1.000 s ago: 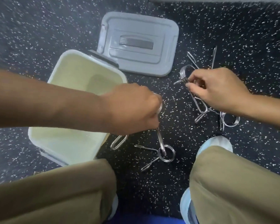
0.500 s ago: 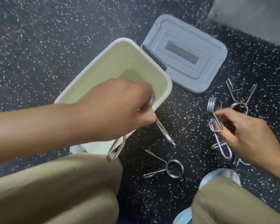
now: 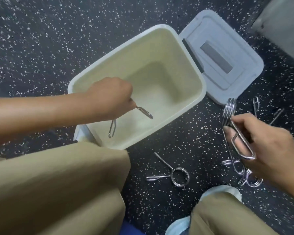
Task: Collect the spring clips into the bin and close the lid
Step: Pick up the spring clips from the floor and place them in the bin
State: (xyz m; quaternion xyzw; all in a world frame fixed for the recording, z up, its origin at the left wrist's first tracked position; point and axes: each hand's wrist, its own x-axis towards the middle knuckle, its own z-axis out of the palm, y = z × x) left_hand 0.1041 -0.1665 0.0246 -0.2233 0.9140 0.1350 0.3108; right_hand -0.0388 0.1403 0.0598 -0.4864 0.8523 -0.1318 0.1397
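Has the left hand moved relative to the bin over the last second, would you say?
Yes. The left hand, gripping a spring clip, has travelled from the floor beside the bin to over its open mouth.

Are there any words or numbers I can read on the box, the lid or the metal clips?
None: no readable text anywhere.
bin: plain cream plastic, no label.
lid: only a blank grey strip, no letters.
spring clips, in the left hand, the right hand and on the floor: bare metal, no markings visible.
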